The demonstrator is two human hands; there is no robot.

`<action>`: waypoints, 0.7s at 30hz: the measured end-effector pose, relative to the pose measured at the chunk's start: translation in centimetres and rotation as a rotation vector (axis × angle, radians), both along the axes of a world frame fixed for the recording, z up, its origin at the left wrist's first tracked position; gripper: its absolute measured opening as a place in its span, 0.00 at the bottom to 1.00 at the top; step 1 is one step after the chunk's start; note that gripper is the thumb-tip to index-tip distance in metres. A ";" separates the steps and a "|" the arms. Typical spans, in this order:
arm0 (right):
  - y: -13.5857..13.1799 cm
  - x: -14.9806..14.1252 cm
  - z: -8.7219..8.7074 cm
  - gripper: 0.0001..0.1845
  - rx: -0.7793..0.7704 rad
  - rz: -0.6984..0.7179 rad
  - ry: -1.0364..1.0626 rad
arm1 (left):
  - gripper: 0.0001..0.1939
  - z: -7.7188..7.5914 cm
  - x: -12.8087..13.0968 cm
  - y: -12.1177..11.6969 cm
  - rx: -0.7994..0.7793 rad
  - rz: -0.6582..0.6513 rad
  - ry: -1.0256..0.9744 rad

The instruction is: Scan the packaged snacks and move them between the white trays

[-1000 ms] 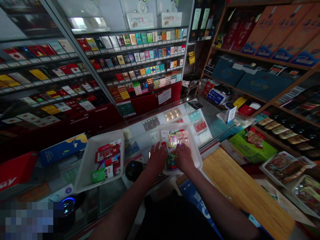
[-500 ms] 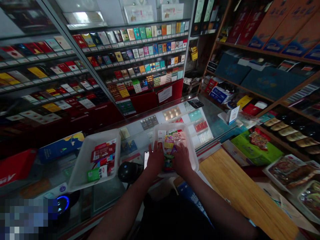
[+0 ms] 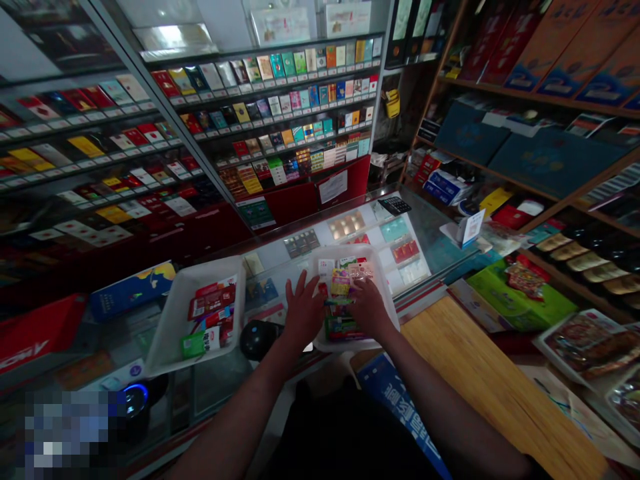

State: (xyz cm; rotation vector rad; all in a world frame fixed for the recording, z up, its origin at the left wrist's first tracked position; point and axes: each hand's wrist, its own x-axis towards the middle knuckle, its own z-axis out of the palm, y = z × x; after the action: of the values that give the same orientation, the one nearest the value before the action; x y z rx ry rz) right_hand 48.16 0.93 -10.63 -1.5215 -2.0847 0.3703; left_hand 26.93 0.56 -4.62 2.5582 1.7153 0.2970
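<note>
Reference: white bin (image 3: 382, 272). Snack packets (image 3: 341, 281) lie inside it. Left hand (image 3: 303, 310), fingers spread, is at its left rim; right hand (image 3: 369, 308) reaches inside — pinch or mere contact cannot be told. Align packets edgewise, without crushing.

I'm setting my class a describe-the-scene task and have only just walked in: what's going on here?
A person has both bare hands at the nearer-to-center white bin, which holds colourful packets. The left hand, fingers spread, is at its left side; the right hand has its fingers at the packets. Whether either grips one is hard to tell. A second white bin, also with packets, sits to the left on the glass counter.
</note>
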 end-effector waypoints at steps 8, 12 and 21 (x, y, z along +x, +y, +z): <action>-0.8 -2.8 4.5 0.13 0.036 -0.042 0.135 | 0.06 3.5 -4.3 0.7 0.202 -0.142 -0.005; -0.6 -4.9 6.3 0.17 0.128 0.012 0.091 | 0.07 4.9 -7.2 0.7 0.260 -0.164 0.006; 0.3 -11.3 6.5 0.11 0.290 0.104 0.094 | 0.08 6.2 -13.9 1.1 0.274 -0.212 0.015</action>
State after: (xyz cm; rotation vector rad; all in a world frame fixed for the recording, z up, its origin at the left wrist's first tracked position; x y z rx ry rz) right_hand 36.85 1.22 -4.13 -1.2083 -2.0462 0.1635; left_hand 13.00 1.64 1.54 2.9099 1.4809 0.5350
